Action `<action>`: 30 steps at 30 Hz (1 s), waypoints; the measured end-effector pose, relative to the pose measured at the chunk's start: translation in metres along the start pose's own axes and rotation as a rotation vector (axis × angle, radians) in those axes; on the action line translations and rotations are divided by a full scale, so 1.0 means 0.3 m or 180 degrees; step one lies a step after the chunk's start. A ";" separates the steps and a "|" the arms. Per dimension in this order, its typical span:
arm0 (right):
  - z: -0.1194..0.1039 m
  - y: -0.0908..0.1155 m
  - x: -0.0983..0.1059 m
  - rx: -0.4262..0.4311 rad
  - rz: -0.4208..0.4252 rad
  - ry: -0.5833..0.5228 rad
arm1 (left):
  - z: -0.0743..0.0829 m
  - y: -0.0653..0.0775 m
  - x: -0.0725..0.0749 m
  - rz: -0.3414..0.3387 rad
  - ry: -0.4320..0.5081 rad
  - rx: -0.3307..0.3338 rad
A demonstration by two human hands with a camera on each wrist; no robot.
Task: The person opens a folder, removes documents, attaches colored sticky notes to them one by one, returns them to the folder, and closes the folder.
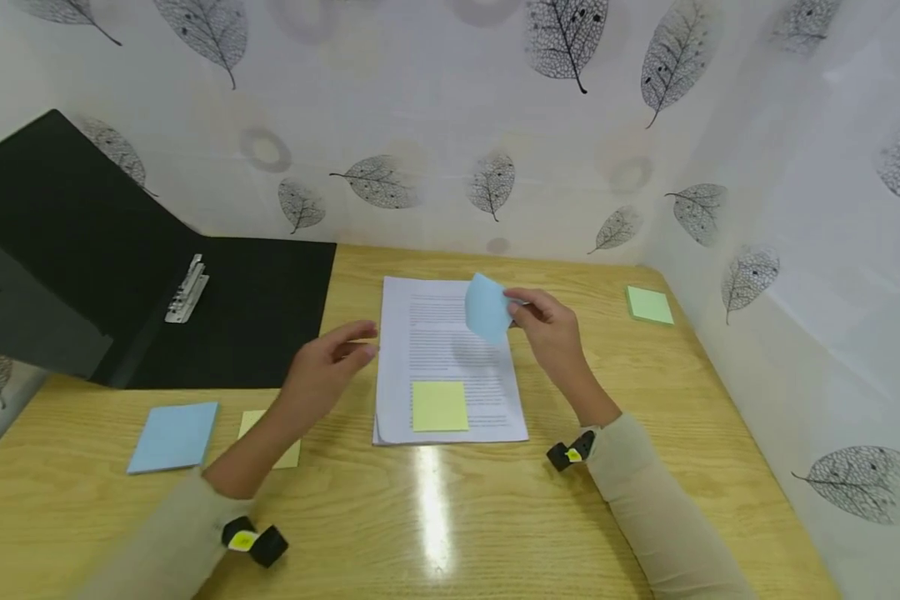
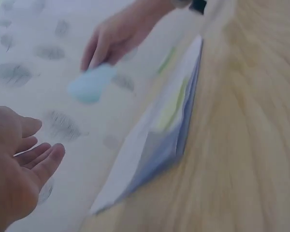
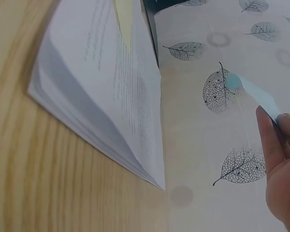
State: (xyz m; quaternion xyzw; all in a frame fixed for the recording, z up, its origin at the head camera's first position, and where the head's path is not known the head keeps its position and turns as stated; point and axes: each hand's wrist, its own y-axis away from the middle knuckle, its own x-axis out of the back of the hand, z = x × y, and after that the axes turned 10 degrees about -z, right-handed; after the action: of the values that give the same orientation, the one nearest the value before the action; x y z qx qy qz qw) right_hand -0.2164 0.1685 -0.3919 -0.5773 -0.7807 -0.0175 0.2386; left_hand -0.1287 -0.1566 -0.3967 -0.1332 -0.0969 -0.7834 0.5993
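Between thumb and fingers, my right hand (image 1: 547,333) pinches a single blue sticky note (image 1: 487,308) by its right edge, above the upper part of a stack of printed paper (image 1: 450,358). The note curls slightly and is also visible in the right wrist view, held off the table. A yellow sticky note (image 1: 440,407) lies on the lower part of the top sheet. My left hand (image 1: 318,379) hovers at the left edge of the stack, holding nothing, its fingers loosely bent. In the left wrist view its palm and fingers (image 2: 48,164) show apart from the paper.
A black folder (image 1: 262,308) with a metal clip (image 1: 187,289) lies opened at the left, its cover raised. Nearer are a blue sticky pad (image 1: 172,437) and a yellow pad (image 1: 288,456), partly under my left arm. A green pad (image 1: 649,305) sits far right. Leaf-patterned wall covering (image 1: 435,108) borders the table.
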 end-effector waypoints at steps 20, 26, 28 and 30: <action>-0.046 0.037 -0.085 0.1146 -0.0614 0.1341 | 0.040 -0.294 -0.211 -0.0288 0.2015 -0.0090; -0.066 0.046 -0.092 0.1023 -0.0847 0.1434 | 0.032 -0.295 -0.203 -0.0377 0.1884 0.0038; -0.065 0.043 -0.085 0.1008 -0.0739 0.1514 | 0.027 -0.298 -0.200 -0.0365 0.1823 0.0059; -0.064 0.036 -0.075 0.1124 -0.0540 0.1780 | 0.024 -0.300 -0.199 -0.0369 0.1812 0.0067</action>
State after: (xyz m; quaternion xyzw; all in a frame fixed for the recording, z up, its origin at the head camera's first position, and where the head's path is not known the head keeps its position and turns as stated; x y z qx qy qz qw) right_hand -0.1949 0.1463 -0.3865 -0.4329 -0.7213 -0.0594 0.5374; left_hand -0.2002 -0.0761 -0.4086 0.1040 0.0597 -0.8212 0.5580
